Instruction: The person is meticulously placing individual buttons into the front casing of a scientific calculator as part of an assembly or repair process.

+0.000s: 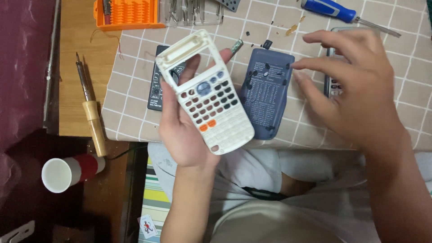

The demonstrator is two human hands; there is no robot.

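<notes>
the person's left hand [186, 130] is holding up a white calculator front shell [205, 92], its fingers wrapping around the back and the thumb lying along the left edge, so the face with its key holes and the few dark and orange keys is tilting toward their eyes; the empty display window at the top is letting the table show through. it looks like it is being lifted this way to be inspected, though that is only my reading. the right hand [355, 90] is hovering above the table with its fingers spread and loosely curved, holding nothing, its fingertips reaching over the right edge of the dark blue back cover [266, 93] that is lying flat just beside the shell. under that hand a grey piece with buttons [330, 85] is peeking out, mostly hidden.

the work is sitting on a beige checked cloth [135, 81] covering a wooden table [74, 67]. a black multimeter [157, 92] is lying partly behind the shell, an orange bit case [128, 13] and a clear case of metal tools [191, 11] are resting along the far edge, and a blue-handled screwdriver [330, 10] is lying at the upper right. small dark bits are scattering near the cover. a wooden-handled soldering iron [92, 112] is resting on the bare wood, and a red and white paper cup [72, 172] is lying on its side lower down, in the dim area to the left.
</notes>
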